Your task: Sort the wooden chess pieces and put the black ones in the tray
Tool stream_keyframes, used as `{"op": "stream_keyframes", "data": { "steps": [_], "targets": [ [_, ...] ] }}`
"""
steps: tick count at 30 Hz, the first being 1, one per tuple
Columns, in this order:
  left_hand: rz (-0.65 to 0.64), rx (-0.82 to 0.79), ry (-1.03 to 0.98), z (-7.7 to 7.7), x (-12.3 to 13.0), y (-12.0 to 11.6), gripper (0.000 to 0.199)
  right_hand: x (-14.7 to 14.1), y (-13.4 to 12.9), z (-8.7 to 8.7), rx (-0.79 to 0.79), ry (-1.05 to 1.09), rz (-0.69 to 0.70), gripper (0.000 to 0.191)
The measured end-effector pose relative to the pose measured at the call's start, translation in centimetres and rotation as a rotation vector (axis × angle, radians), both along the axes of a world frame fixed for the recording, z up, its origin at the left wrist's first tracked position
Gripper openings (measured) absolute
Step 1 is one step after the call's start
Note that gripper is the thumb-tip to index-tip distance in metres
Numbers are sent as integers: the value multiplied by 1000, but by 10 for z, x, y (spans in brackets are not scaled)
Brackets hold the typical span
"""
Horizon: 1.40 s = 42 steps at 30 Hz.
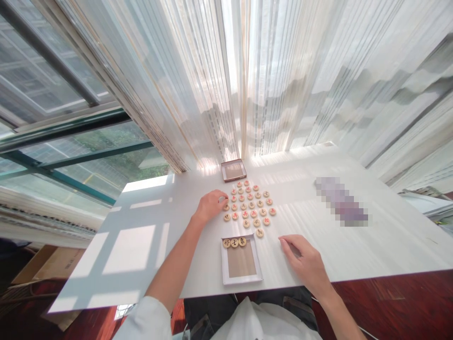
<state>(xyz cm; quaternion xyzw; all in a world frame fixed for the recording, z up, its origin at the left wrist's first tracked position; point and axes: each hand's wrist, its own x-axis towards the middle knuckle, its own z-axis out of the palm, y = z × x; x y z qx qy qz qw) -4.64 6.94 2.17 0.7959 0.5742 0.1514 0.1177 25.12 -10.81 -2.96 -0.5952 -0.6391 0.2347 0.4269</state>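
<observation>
Tabletop [293, 198], left hand [211, 204] outstretched at discs [243, 206]

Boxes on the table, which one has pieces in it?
The nearer box: three round pieces sit at its far end, while the farther box shows none.

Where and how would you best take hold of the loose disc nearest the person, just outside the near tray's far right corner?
Probably by opposite edges of its round rim, coming from the right, the side where the right hand is. The disc lies flat; the near tray crowds its left, and other discs lie beyond.
</observation>
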Motion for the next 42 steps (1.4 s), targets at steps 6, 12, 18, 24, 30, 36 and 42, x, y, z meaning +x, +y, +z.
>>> {"op": "stream_keyframes", "data": {
  "steps": [6,12,18,24,30,36,42],
  "targets": [
    [51,-10,-10,-9,-8,13,21,0,1,-1,10,3,-6,21],
    [117,9,-23,-14,-23,24,20,0,1,-2,-9,16,10,19],
    [149,17,-30,-12,-42,23,23,0,1,-2,-14,16,18,19],
    [122,14,-56,-16,-46,15,25,0,1,-2,-4,-8,20,19],
    [150,52,-82,-21,-42,22,24,0,1,-3,-14,-20,16,18],
    [150,98,-161,-24,-42,27,28,0,1,-3,-9,-19,15,18],
    [101,151,-296,-9,-52,14,25,-1,2,-3,0,-18,8,18]
  ]
}}
